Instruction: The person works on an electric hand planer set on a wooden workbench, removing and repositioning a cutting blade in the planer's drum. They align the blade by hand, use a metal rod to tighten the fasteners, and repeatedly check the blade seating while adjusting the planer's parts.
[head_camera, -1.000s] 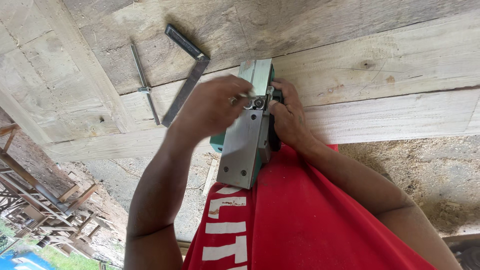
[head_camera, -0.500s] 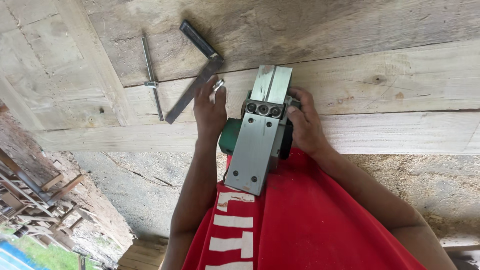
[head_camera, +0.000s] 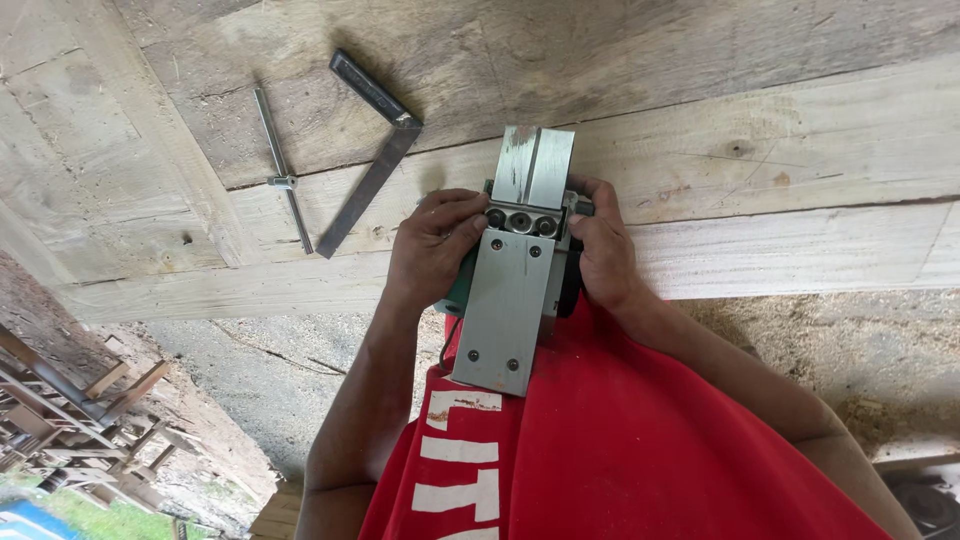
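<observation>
Green-bodied electric hand planer with flat grey metal soleplate (head_camera: 510, 300) is turned sole-up, held between both hands against the person's red shirt with white lettering (head_camera: 620, 450). The front of the planer overhangs the near edge of the pale rough-sawn wooden plank bench (head_camera: 800, 200).

Left hand (head_camera: 432, 245): fingers curled around the planer's left side, fingertips resting on the cutter drum area near the row of bolts. Closed grip, holding the tool.

Right hand (head_camera: 600, 250): wrapped around the right side, thumb on the sole edge by the drum. Also closed on the tool.

Dark metal L-shaped try square (head_camera: 375, 150) lies flat on the planks just left of the left hand, not touching. Thin metal T-handle wrench (head_camera: 283, 170) lies beside it, further left.

Plank surface right of the hands is bare. Below the bench edge: sawdust-covered ground (head_camera: 250, 370).
</observation>
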